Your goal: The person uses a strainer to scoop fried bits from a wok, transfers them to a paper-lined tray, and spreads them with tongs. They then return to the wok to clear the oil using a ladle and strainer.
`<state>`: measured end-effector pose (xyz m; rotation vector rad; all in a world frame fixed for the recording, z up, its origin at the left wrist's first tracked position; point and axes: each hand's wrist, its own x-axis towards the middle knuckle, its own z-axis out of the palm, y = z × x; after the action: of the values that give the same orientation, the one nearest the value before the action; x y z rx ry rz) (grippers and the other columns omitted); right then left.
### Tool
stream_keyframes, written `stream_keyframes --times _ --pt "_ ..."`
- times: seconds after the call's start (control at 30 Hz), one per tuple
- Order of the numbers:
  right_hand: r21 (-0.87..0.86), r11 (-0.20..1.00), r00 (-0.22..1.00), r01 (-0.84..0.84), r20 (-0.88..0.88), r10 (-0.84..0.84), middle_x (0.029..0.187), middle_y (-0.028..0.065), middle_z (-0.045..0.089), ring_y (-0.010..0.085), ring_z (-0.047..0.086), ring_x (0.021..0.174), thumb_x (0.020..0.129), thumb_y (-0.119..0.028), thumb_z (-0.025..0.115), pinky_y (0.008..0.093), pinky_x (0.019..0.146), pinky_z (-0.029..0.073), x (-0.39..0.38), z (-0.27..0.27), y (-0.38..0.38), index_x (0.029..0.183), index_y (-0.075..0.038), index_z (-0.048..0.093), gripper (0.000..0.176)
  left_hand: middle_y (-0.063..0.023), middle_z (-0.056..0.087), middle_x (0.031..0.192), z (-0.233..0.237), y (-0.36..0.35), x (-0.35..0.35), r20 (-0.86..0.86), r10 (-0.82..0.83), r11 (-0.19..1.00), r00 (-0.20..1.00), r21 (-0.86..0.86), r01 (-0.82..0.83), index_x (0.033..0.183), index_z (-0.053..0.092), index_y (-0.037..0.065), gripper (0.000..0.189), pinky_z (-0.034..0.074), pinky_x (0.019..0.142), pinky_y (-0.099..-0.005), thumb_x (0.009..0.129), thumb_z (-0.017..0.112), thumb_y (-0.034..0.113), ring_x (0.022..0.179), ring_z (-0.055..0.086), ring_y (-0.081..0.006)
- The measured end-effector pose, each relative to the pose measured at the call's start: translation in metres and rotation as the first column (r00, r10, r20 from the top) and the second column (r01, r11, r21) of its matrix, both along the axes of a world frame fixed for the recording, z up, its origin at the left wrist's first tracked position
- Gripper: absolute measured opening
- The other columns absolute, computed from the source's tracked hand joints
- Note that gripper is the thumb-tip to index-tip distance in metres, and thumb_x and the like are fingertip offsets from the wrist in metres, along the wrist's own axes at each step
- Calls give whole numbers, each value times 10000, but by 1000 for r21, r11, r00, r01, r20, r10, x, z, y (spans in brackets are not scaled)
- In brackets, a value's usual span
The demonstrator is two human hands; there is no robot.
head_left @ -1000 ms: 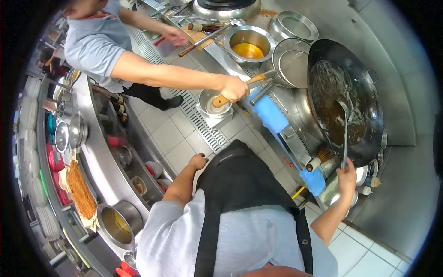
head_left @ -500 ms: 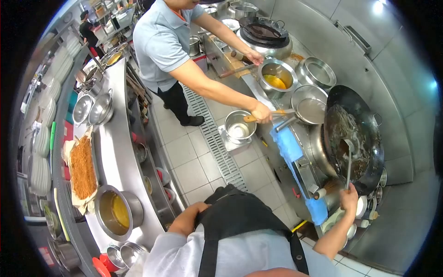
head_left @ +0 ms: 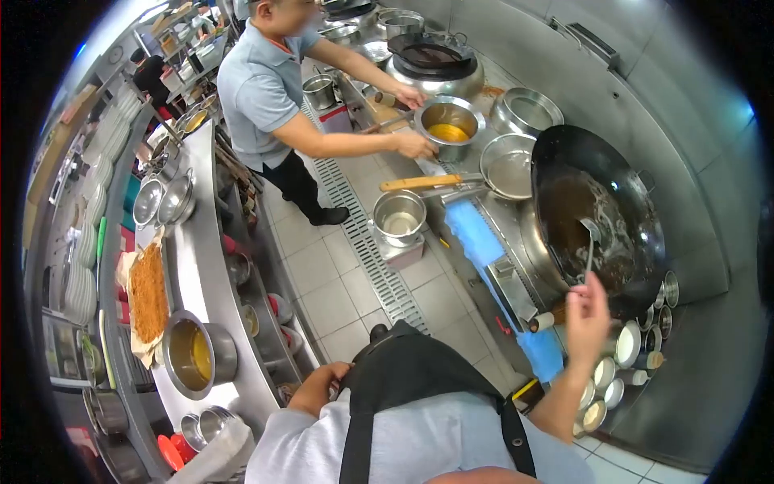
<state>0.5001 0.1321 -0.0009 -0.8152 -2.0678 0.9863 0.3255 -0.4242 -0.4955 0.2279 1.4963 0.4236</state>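
Note:
My right hand [head_left: 588, 316] is raised at the near side of a large black wok [head_left: 556, 173], with its fingers around the handle end of a metal ladle [head_left: 592, 234]. The ladle's bowl rests in dark, foamy liquid [head_left: 568, 206] inside the wok. At my waist, my left hand [head_left: 329, 377] lies against the black apron [head_left: 403, 363]; most of its fingers are hidden. Beside the wok sits a round strainer [head_left: 509, 168] with a wooden handle [head_left: 419, 182].
Across the stove, a co-worker [head_left: 262, 81] holds a metal pot [head_left: 451, 153] of yellow liquid with both hands. Several seasoning containers [head_left: 627, 345] stand right of my arm. Blue cloths [head_left: 476, 234] line the stove edge. On the left counter are a tray of orange crumbs [head_left: 148, 294] and another pot [head_left: 226, 363].
The co-worker's hand has left the strainer handle and is now at the pot. My right hand sits higher along the ladle, and the foam in the wok has shifted. The view has moved slightly.

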Motion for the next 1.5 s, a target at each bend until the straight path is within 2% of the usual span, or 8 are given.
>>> stream_keyframes --times 0.07,0.13,0.3,0.87,1.03,1.23,1.3,1.5 --pt "-232 932 960 -279 -69 270 1016 -1 659 63 578 806 924 -55 680 227 714 480 -17 -5 -39 1392 -60 605 474 -178 737 1069 99 44 0 -3 214 922 977 -330 -203 1197 716 252 351 595 885 -435 924 567 414 774 743 -320" --pt "-409 753 824 -515 8 567 1015 6 667 57 590 775 925 -68 688 218 695 484 -24 -30 -61 1390 -47 603 474 -191 728 1111 128 63 0 -279 -373 926 885 -180 333 1233 700 203 375 581 906 -453 971 514 395 924 736 -356" --pt "-639 479 561 -602 89 823 997 5 690 54 619 774 923 -111 706 226 676 509 -19 -123 -96 1368 -39 619 460 -259 703 1124 15 25 33 -550 -583 766 597 -129 629 1259 679 116 477 542 927 -501 975 495 453 1065 669 -440" --pt "-787 545 545 -289 333 769 1054 136 760 212 717 948 853 -305 768 321 858 545 82 -458 -81 1276 -18 677 519 -244 703 1171 155 -21 83 -768 176 955 616 -18 -295 1151 713 17 484 511 988 -468 906 644 429 1132 657 -402" --pt "-614 776 550 -142 603 577 1009 156 759 228 728 928 829 -297 752 332 835 555 115 -434 -80 1211 -4 706 484 -211 718 1132 222 -51 59 -879 -48 963 475 -167 -210 1125 685 53 393 513 967 -480 880 653 359 1099 671 -391" --pt "-652 746 125 -136 736 666 902 147 753 249 743 785 851 -263 686 382 685 584 125 -362 -93 1004 -6 745 304 -149 734 1079 210 -121 60 -917 -302 940 261 -332 -75 1047 688 71 301 425 1076 -492 882 602 308 1073 683 -315" --pt "-486 654 42 -579 784 619 901 138 754 250 743 787 867 -241 653 376 686 584 136 -402 -90 942 -15 747 256 -126 732 1090 201 -140 66 -880 -396 918 261 -385 93 1065 704 90 299 305 1184 -479 895 568 295 1111 657 -273" --pt "-641 753 322 -149 688 650 1148 213 735 302 706 1095 810 -470 738 366 938 538 86 -398 -123 1228 -10 701 623 -98 725 1073 225 -138 78 -904 -354 932 241 -321 169 1084 711 92 299 230 1231 -449 886 554 251 1154 614 -243"
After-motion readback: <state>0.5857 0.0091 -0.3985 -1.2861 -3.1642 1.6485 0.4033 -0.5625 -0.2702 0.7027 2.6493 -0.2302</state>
